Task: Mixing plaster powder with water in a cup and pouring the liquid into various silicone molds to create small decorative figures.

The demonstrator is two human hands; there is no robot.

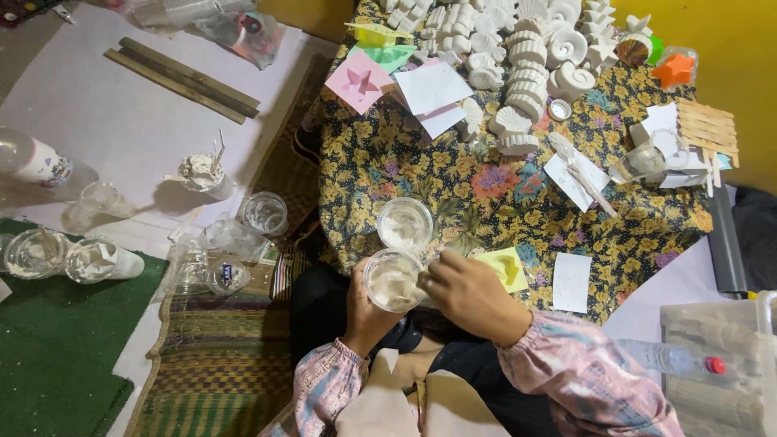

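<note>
Cup of white paste being held over the lap

The left hand (pixel 362 311) is clamping a clear cup (pixel 393 280) of white paste; the right hand (pixel 472 295) is closing its grip at the rim, on what I cannot tell. A second cup (pixel 405 224) and yellow mould (pixel 505 268) are waiting on the flowered cloth (pixel 388 154); many white casts (pixel 518 57) are lying finished beyond, woven mat (pixel 218 356) alongside.
</note>
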